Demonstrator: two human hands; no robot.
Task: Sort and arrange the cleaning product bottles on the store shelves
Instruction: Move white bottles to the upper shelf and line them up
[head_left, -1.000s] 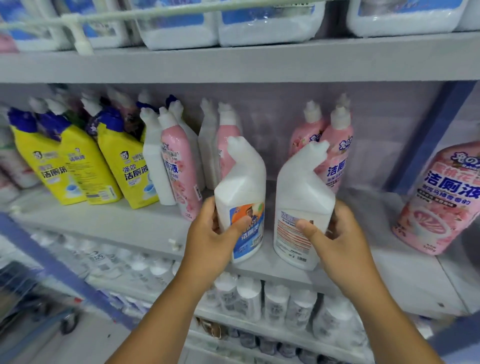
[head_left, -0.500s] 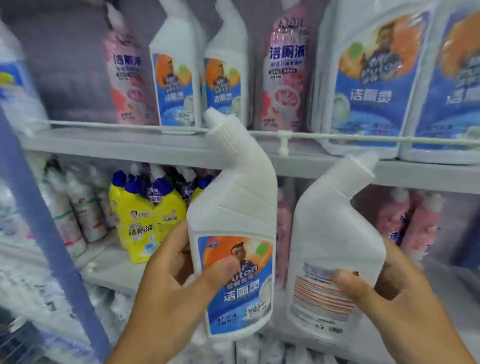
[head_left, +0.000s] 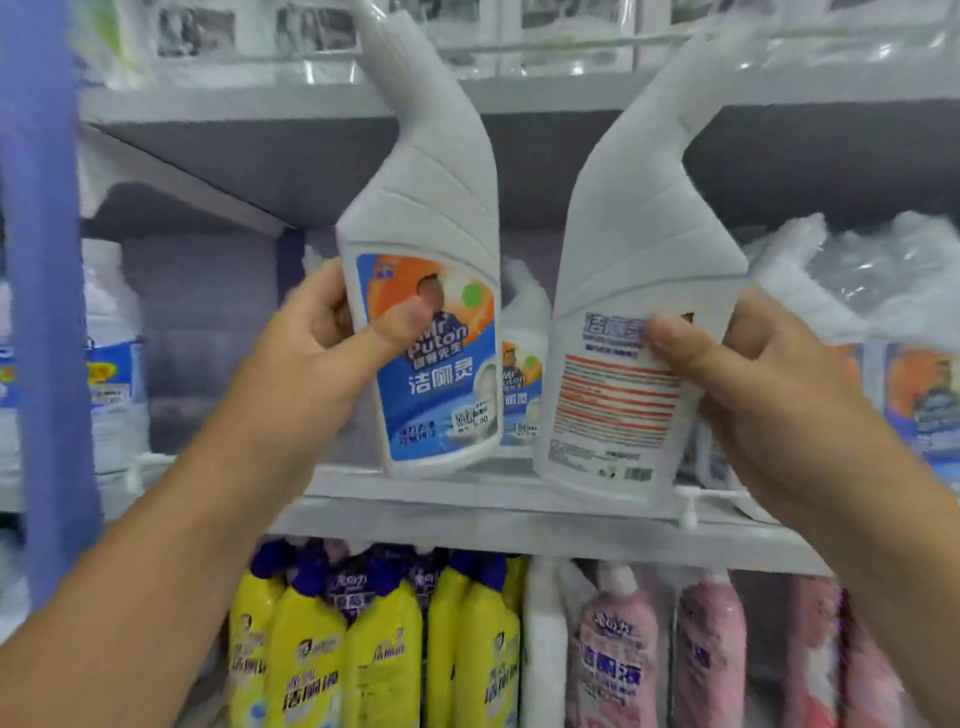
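Observation:
Two white angled-neck toilet cleaner bottles are held up in front of a grey shelf (head_left: 415, 506). My left hand (head_left: 332, 338) grips the left bottle (head_left: 431, 218), whose blue and orange front label faces me. My right hand (head_left: 769, 379) grips the right bottle (head_left: 649, 218), turned so its back label with red text faces me. Both bottles hang just above the shelf's front rail. Behind them, a same-brand bottle (head_left: 522, 374) stands on that shelf, partly hidden.
Yellow bottles (head_left: 311, 649) with blue caps and pink bottles (head_left: 618, 654) fill the shelf below. Shrink-wrapped same-brand bottles (head_left: 914, 384) sit at the right, large jugs (head_left: 111, 353) at the left. A blue upright post (head_left: 41, 260) stands at the far left.
Both hands have lifted the two white bottles from the lower shelf up to the shelf above. The view has tilted upward with them.

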